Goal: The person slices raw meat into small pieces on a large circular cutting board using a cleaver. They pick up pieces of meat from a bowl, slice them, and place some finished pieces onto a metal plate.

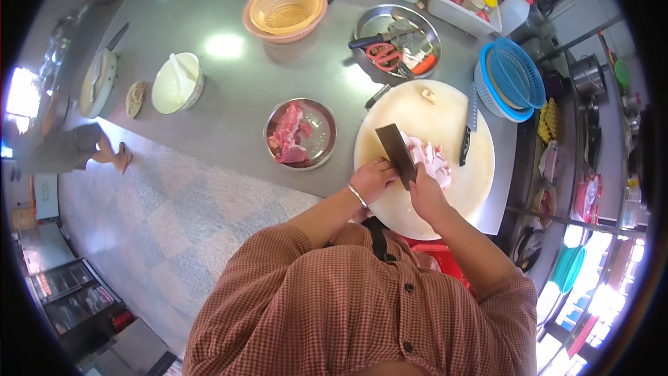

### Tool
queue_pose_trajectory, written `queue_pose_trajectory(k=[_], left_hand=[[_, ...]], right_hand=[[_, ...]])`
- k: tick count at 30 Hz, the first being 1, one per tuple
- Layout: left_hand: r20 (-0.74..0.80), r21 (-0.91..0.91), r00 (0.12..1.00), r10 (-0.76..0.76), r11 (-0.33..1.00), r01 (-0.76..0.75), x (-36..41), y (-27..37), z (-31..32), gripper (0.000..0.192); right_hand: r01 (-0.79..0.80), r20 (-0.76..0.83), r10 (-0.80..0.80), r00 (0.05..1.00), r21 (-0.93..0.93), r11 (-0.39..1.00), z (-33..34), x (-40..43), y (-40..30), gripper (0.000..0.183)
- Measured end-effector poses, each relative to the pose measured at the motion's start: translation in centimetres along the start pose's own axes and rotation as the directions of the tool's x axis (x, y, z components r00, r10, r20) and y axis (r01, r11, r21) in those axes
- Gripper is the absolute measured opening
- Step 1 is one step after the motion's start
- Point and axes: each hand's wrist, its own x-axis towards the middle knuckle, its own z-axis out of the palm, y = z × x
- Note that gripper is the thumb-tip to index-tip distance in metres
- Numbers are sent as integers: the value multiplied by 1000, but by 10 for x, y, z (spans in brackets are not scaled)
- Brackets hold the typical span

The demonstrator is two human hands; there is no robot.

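On the round cutting board (pixel 386 203), my right hand (pixel 427 196) grips a cleaver (pixel 395 151) whose broad dark blade points away from me. Right beside the blade, to its left, my left hand (pixel 374 178) has its fingers curled down; whatever lies under them is hidden. Sliced pale pink meat (pixel 436 164) is heaped to the right of the blade. A black-handled kitchen knife (pixel 466 141) rests near the board's right side, and a small pale scrap (pixel 428 95) lies towards its far edge. Left of the board, a steel plate (pixel 324 138) holds pieces of raw red meat (pixel 288 136).
Beyond the board stands a steel basin (pixel 360 23) with scissors (pixel 384 56), a knife and a carrot (pixel 424 65). Blue baskets (pixel 509 81) flank the board's far right. Nested plastic baskets (pixel 284 8) and a bowl with a spoon (pixel 175 86) stand leftward. Another person's foot (pixel 120 156) shows at left.
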Motion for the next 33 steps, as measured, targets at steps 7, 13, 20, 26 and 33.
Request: queue_pose_trajectory(k=[7,13,20,26,33], left_hand=[[9,149,1000,-13,989,11,2,4,-2,13],[6,330,1000,-28,944,25,1,-1,9,7],[-54,285,995,-78,954,90,2,11,0,5],[70,255,993,-91,964,70,1,-11,10,11],[106,112,989,-105,989,93,4,-3,-8,13]], right_hand=[[115,-114,-114,987,2,993,18,17,10,37],[103,-57,-104,993,-23,994,9,5,7,36],[93,61,-88,994,-69,993,-3,-30,29,45],[139,-89,-146,985,-83,987,8,16,1,35],[108,-116,-107,987,-3,994,10,6,30,33]])
